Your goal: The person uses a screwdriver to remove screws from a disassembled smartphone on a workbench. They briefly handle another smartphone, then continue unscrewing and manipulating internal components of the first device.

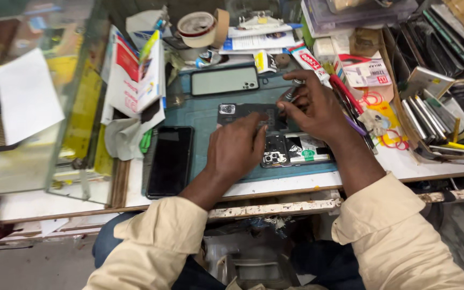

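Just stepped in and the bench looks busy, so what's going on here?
A person in a cream long-sleeved shirt works over a teal mat. The left hand presses on a dark phone back cover. The right hand pinches a small metal tool above an opened black phone with exposed insides. A black phone lies screen-up at the left, and a pale green phone lies further back.

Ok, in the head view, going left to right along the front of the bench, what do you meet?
White paper sheet → black phone lying flat → left hand → opened phone with its insides showing → right hand → red rubber bands → row of phones stacked on edge.
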